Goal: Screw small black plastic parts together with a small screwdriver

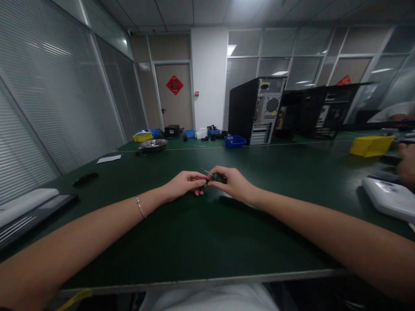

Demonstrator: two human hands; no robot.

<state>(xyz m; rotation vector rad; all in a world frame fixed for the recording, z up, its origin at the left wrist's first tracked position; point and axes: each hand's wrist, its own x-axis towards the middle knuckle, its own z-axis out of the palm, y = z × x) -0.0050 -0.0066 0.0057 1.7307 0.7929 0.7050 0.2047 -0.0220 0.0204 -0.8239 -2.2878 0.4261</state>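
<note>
Both hands meet above the middle of the dark green table [201,242]. My right hand [235,183] is closed around a screwdriver [218,177] with a dark green handle; its thin metal shaft points up and to the left. Between the fingertips of my left hand [184,186] is a small dark green piece [204,185], mostly covered by the fingers, so its kind is unclear. The right fingertips are close to this piece, and whether they touch it I cannot tell.
At the back stand a black computer tower [244,108], a blue bin [235,141] and a metal dish [153,144]. A yellow box [371,146] and white device [389,196] lie right, near another person's hand [407,162]. Left are a dark tool [85,179] and a keyboard-like object [35,216].
</note>
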